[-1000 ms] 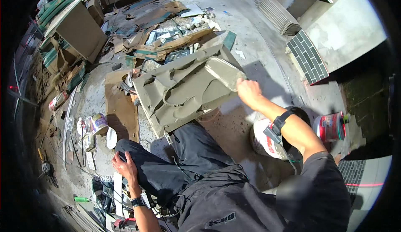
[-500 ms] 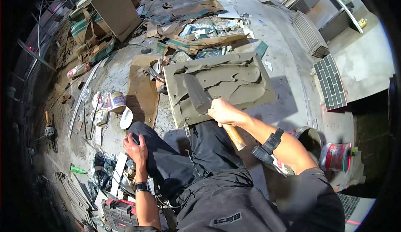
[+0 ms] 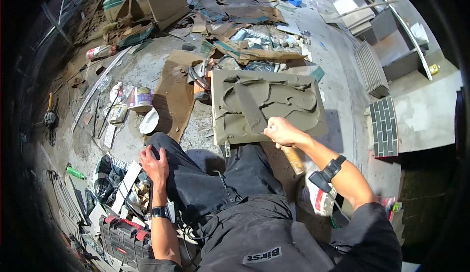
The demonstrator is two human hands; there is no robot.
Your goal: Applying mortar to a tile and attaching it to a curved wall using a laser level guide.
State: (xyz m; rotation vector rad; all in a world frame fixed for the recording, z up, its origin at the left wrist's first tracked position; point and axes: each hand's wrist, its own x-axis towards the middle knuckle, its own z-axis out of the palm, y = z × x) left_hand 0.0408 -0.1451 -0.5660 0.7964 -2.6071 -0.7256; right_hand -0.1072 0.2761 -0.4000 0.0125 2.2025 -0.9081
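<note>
A trowel with a wooden handle (image 3: 293,161) is gripped in my right hand (image 3: 284,132). Its grey blade (image 3: 248,109) lies on wet grey mortar (image 3: 296,109), which is spread in ridges and hollows over a rectangular slab (image 3: 219,129). That slab is just beyond my knees, and what bears it from below is hidden. My left hand (image 3: 155,165) rests on my left knee, fingers apart and holding nothing.
A bucket (image 3: 313,193) stands beside my right forearm. Left of my legs are a purple-and-white tub (image 3: 140,99), a white lid (image 3: 149,120) and a black-and-red toolbox (image 3: 125,242). Torn cardboard (image 3: 176,88) litters the floor. Brick-patterned panel (image 3: 384,126) at right.
The view has turned, so the slab and my right hand appear farther right. My right hand keeps its grip on the trowel, blade still on the mortar. My left hand stays on the knee.
</note>
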